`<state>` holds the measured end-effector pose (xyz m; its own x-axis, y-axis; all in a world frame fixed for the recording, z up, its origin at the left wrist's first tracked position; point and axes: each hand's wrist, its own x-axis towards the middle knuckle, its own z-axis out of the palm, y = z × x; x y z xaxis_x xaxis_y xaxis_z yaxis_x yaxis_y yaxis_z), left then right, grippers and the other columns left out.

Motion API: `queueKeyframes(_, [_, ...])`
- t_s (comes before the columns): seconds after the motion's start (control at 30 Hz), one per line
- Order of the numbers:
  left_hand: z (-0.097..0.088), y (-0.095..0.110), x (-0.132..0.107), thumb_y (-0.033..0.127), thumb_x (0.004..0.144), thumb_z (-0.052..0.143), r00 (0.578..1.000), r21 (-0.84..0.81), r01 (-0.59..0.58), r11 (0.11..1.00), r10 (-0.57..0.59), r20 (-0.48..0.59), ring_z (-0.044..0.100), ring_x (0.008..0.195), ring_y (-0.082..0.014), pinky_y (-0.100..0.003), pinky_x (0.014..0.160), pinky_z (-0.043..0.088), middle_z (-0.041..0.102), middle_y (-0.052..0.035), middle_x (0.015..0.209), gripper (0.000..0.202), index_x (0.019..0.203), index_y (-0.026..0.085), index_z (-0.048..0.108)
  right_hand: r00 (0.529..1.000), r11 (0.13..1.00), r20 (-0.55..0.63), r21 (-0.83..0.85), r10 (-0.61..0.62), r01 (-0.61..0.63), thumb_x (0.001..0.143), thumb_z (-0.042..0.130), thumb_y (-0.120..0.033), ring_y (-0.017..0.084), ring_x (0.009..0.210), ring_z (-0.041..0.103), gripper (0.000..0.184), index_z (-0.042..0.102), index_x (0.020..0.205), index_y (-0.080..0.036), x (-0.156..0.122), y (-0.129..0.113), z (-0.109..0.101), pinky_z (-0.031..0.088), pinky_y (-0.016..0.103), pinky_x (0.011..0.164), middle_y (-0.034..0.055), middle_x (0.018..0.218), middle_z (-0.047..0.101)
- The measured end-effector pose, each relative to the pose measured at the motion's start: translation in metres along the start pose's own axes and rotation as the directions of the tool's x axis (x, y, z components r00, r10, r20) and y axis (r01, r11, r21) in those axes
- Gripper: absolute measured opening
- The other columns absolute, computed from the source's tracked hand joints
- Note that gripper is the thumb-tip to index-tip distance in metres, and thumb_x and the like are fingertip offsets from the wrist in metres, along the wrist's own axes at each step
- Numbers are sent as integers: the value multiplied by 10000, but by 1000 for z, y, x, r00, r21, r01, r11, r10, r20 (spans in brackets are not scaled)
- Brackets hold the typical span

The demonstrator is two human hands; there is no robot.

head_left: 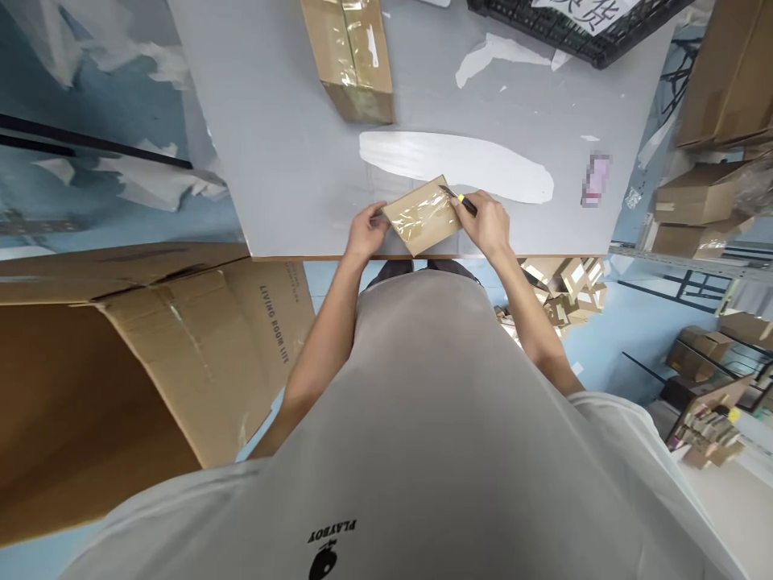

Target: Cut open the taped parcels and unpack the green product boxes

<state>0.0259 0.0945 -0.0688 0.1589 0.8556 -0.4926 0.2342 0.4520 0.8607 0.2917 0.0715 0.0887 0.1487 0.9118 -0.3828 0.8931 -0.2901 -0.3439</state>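
A small cardboard box (426, 216) with shiny clear tape across its top is tilted at the front edge of the grey table (290, 177). My left hand (367, 231) grips the box at its left corner, fingers partly hidden behind it. In my right hand (488, 221) is a utility knife (465, 203) with a black and yellow handle. Its blade points left and lies over the box's upper right part, by the tape. Whether the blade touches the cardboard I cannot tell. Just beyond the box lies a long white strip (459, 161).
A taped carton (356, 64) stands at the back of the table, and a black plastic crate (561, 28) at the back right. Torn white paper (501, 55) lies before the crate. A big open carton (205, 346) is at my left; more boxes (694, 197) are shelved right.
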Motion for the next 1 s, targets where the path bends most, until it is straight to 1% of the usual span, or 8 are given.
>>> queueKeyframes(0.07, [-16, 9, -4, 512, 962, 873, 1000, 12, -14, 1000, 14, -24, 845, 1246, -314, -503, 1188, 681, 886, -122, 1333, 401, 1252, 236, 865, 999, 1000, -27, -15, 28, -28, 1268, 389, -722, 383, 1335, 770, 663, 799, 1375, -212, -12, -11, 4, 615, 450, 1087, 191, 1408, 805])
queueKeyframes(0.17, [-31, 29, -11, 576, 1024, 832, 997, 1, -78, 997, 78, 5, 859, 1153, -292, -460, 1107, 719, 902, -88, 1216, 367, 1183, 247, 870, 996, 997, -41, -2, 78, -78, 1279, 371, -676, 383, 1334, 782, 617, 721, 1502, -218, -32, -31, 10, 629, 487, 1100, 201, 1470, 792])
queueKeyframes(0.3, [-37, 52, -15, 593, 994, 897, 989, 21, -150, 989, 149, 13, 866, 1135, -298, -445, 1095, 732, 903, -73, 1113, 350, 1071, 253, 866, 993, 994, 46, 15, 112, -112, 1279, 392, -563, 380, 1242, 813, 493, 606, 1574, -230, -53, -56, 24, 649, 516, 1070, 178, 1397, 823])
queueKeyframes(0.43, [-37, 60, -15, 664, 909, 977, 985, 3, -164, 987, 163, 60, 871, 1116, -307, -455, 1048, 758, 906, -75, 1096, 439, 1044, 261, 867, 993, 998, 115, 39, 43, -47, 1266, 424, -445, 362, 1223, 809, 384, 597, 1530, -226, -65, -72, 35, 646, 492, 1074, 167, 1366, 822])
queueKeyframes(0.57, [-37, 65, -14, 646, 868, 1021, 986, 8, -150, 989, 149, 77, 870, 1086, -311, -490, 1032, 767, 903, -67, 1071, 416, 983, 279, 863, 990, 1000, 137, 5, -30, 29, 1266, 446, -375, 331, 1263, 789, 317, 649, 1457, -226, -71, -81, 38, 619, 447, 1123, 172, 1440, 781])
queueKeyframes(0.7, [-38, 74, -13, 568, 879, 1024, 990, 37, -119, 992, 115, 87, 860, 1076, -286, -504, 1083, 742, 901, -48, 1061, 346, 905, 269, 851, 990, 998, 129, -20, -59, 62, 1273, 472, -376, 334, 1290, 771, 310, 672, 1456, -226, -71, -84, 40, 605, 439, 1145, 168, 1407, 762])
queueKeyframes(0.87, [-40, 79, -13, 505, 913, 1009, 988, 47, -109, 993, 103, 117, 834, 1063, -219, -527, 1162, 695, 912, -24, 1122, 306, 981, 240, 873, 992, 998, 106, -3, -62, 62, 1275, 480, -370, 339, 1267, 766, 309, 689, 1445, -218, -66, -83, 45, 606, 448, 1140, 167, 1372, 768])
queueKeyframes(1.0, [-41, 80, -14, 419, 933, 978, 988, 71, -93, 993, 83, 132, 845, 1114, -246, -527, 1161, 677, 918, -34, 1170, 217, 1054, 257, 900, 990, 998, 125, 3, -61, 61, 1270, 498, -363, 338, 1281, 760, 301, 698, 1439, -214, -66, -85, 44, 596, 464, 1167, 167, 1379, 780])
